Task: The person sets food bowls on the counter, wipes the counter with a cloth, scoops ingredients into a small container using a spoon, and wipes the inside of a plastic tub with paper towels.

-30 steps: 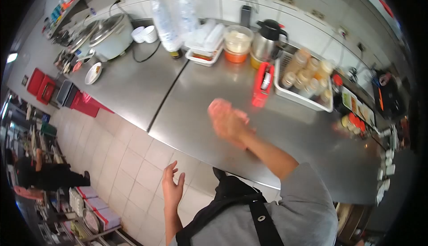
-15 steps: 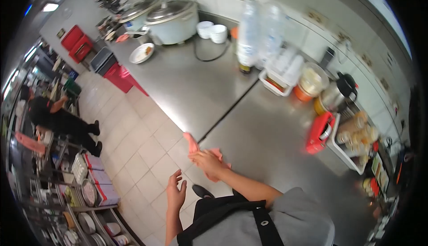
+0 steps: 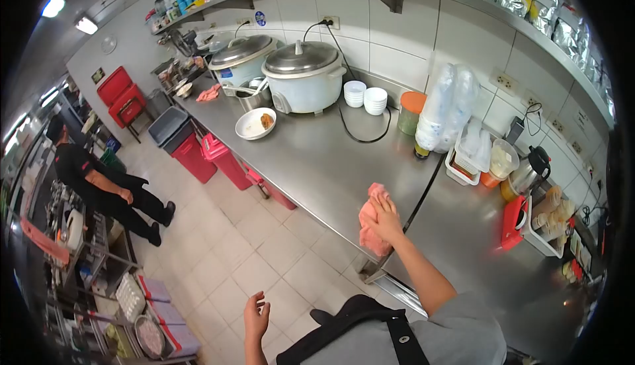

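My right hand [image 3: 385, 218] presses on a crumpled pink cloth [image 3: 372, 236], which lies on the steel counter [image 3: 317, 166] close to its front edge. The fingers are over the cloth, just left of the dark seam [image 3: 426, 193] between two counter sections. Low in the view, my left hand [image 3: 256, 315] hangs over the floor in front of the counter, fingers apart and slightly bent, holding nothing.
A white bowl with food scraps [image 3: 254, 125], rice cookers [image 3: 301, 74], stacked white cups [image 3: 375, 100] and wrapped cups [image 3: 446, 107] stand on the counter. To the right are a thermos [image 3: 529, 166] and a red box [image 3: 512, 226]. Red bins [image 3: 225, 160] line the front; a co-worker [image 3: 99, 173] stands left.
My right hand has moved the pink cloth from the counter's edge at the seam onto the left section. My view has tilted up, showing the shelf. The co-worker's arm has lowered.
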